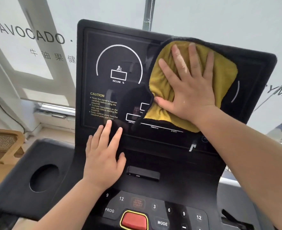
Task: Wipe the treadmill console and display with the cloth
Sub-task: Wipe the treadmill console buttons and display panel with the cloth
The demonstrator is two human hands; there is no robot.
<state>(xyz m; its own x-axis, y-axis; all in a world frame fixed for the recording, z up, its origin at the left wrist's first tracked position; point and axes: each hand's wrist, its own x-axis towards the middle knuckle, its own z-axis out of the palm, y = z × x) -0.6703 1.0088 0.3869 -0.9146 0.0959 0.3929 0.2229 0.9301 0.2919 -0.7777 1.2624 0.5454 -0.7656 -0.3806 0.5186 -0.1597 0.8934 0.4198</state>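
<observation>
The black treadmill display (pixel 103 67) stands upright in front of me, with an incline dial and yellow caution text on its left half. A yellow cloth with a dark edge (pixel 223 75) lies flat on the display's right half. My right hand (pixel 188 87) presses on the cloth with fingers spread and straight. My left hand (pixel 103 151) rests flat on the lower edge of the display, fingers straight, holding nothing. Below it lies the console (pixel 170 211) with number keys, a PROG key, a MODE key and a red stop button (pixel 134 220).
A round cup holder (pixel 43 177) sits in the console's left wing. A small black slot piece (pixel 143 175) sticks out below the display. Behind the treadmill is a frosted window with lettering (pixel 30 33). A wooden rack (pixel 6 143) stands at the left.
</observation>
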